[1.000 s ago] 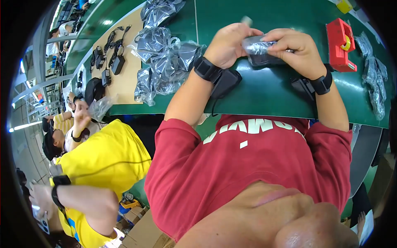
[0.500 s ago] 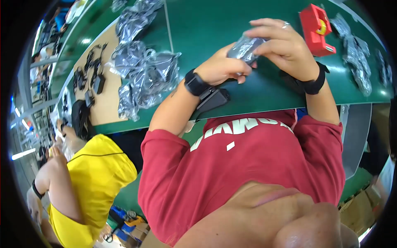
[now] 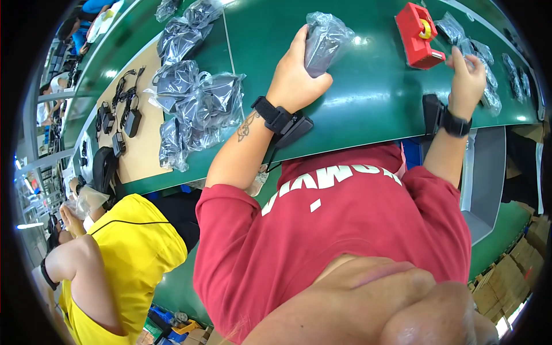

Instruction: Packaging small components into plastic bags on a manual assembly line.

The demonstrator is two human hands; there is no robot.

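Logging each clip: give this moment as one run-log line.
left hand: holds bagged adapter on green table | right hand: reaching to bags | red tool: untouched

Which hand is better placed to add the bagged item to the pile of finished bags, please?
Left: the left hand already grips the bagged item, on the side nearest the pile of bags.

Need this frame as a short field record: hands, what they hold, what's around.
surface: green table
left hand: grips a bagged dark item, resting on the table
right hand: reaches to a row of bagged items at the table's right, fingers on one bag
between hands: red tape dispenser
left of left hand: pile of bagged items
far left: tan board with unbagged black adapters
nearby: person in yellow, lower left
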